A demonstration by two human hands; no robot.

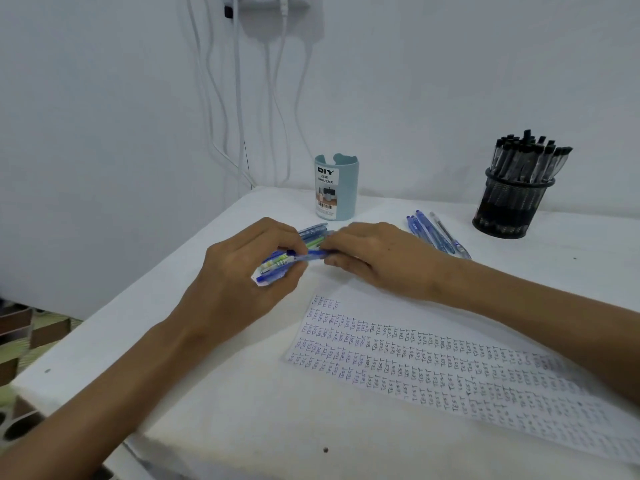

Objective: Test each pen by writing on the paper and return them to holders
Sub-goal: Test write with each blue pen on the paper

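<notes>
Paper [433, 368] nearest; L hand [242, 275] grips pen bundle [311, 241]; R hand [374, 258] pinches its other end.

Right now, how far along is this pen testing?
Far along, seemingly: paper covered in TEST marks, black mesh holder full. Left hand grips a pen bundle; right hand pinches it. Loose blue pens lie unreturned; teal holder shows none.

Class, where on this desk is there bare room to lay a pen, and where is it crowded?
Bare: the near-left tabletop between left forearm and paper; the patch before the mesh holder, right of the loose pens. Crowded: centre, where left hand and right hand grip the pen bundle.
</notes>
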